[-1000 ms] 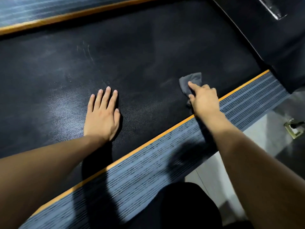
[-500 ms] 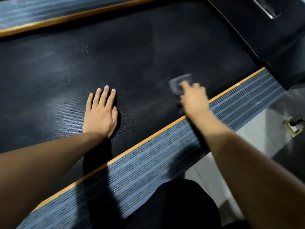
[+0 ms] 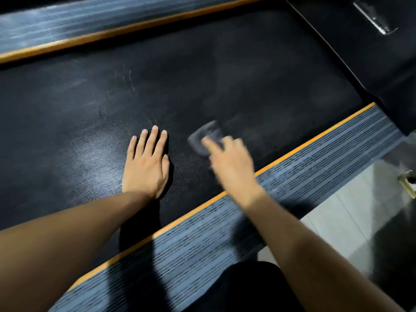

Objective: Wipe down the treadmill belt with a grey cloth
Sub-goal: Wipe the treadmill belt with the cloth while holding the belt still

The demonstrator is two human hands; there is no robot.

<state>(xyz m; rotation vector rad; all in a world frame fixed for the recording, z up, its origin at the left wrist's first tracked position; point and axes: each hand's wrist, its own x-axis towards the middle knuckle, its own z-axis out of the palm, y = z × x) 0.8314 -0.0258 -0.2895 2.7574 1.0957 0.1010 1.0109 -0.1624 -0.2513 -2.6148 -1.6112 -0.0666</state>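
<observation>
- Left hand (image 3: pixel 147 168) flat on the black textured treadmill belt (image 3: pixel 202 86), fingers straight.
- Right hand (image 3: pixel 229 162), blurred, presses a small crumpled grey cloth (image 3: pixel 203 137) onto the belt, just beside the left hand, near the orange-edged ribbed side rail (image 3: pixel 292 188).
- Judged midway: pale dusty smears across the belt's far side, still to wipe.

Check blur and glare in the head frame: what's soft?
Head view: right hand and grey cloth motion-smeared; left hand sharp, flat on the belt; pale sheen left of it; far side rail streaked; arm shadows cross the near rail.
</observation>
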